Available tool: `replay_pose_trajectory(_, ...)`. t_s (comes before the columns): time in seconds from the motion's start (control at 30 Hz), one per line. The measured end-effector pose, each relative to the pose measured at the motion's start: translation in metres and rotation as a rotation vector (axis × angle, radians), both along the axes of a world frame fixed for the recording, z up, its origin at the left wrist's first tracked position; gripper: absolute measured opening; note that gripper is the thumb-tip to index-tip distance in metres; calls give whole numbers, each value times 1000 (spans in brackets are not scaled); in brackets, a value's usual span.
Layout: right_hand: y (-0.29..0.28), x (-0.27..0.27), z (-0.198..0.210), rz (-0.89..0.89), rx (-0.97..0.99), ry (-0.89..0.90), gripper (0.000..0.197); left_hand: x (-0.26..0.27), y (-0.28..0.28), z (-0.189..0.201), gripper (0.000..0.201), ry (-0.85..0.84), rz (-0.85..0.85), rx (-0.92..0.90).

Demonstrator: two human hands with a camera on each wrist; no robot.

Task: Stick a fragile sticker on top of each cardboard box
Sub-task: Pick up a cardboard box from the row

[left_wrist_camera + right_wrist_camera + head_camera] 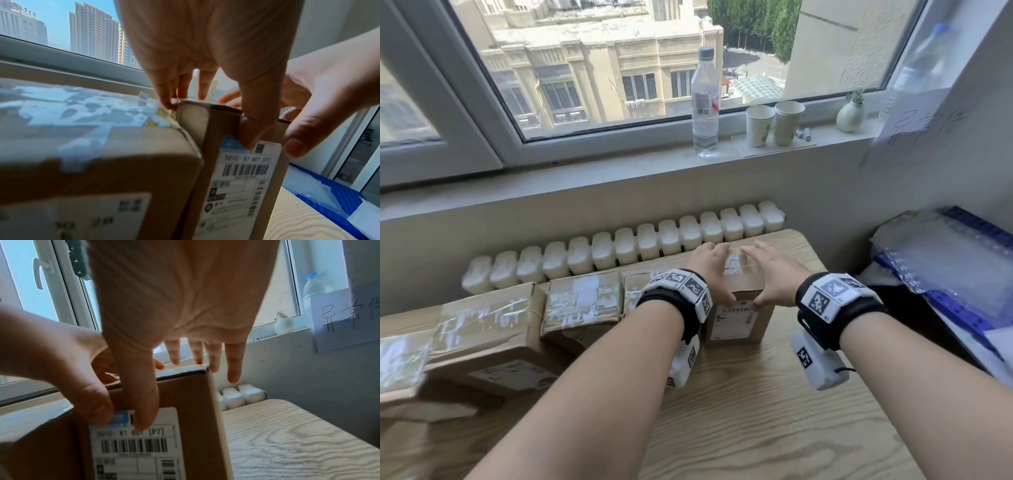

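Resting on the rightmost cardboard box [739, 301]: both hands. Left hand [710, 270] lies over the box's left top edge, fingers [202, 84] extended and slightly spread across the taped top, thumb pressed down on the near face against the upper edge of the shipping label [240, 186]. Right hand [774, 274] mirrors it on the box's right side, fingers [234, 363] straight and spread, reaching past the far top edge, thumb pressed on the near face beside the left thumb. Neither hand pinches anything.

Box: brown cardboard, upright, label with barcode on the near face, clear tape on top. It stands on the wooden tabletop [774, 411], near the tabletop's far edge. No fragile sticker can be made out on its top; most of that surface is covered by the hands.

Touching the box's left side: a row of further cardboard boxes [582, 305], running leftward, tops patched with whitish tape remnants.

Right of the box, off the tabletop: a blue crate [969, 274] with clear plastic wrapping.

Behind the box: a white radiator [626, 250] under the windowsill [585, 164].

On the windowsill: a clear water bottle [704, 102], two paper cups [774, 125], a small white vase [850, 114] with a green sprig.
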State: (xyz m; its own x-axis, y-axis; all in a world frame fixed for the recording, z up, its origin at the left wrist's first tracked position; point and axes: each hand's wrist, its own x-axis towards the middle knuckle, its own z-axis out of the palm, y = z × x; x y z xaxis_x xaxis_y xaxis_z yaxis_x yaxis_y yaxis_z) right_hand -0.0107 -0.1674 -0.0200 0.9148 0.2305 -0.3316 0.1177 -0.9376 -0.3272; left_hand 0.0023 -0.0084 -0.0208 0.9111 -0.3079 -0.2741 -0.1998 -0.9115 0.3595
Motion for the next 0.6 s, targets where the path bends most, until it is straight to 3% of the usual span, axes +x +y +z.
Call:
replay_pose_trajectory(0.2,1,-16,19,-56,-17,-31,125,-14,-4,18,102,-58,-70,-54)
replay_pose_trajectory(0.6,40,-111,85,-128,-219,-30,112,-97,36,58,111,-27,-155,-126)
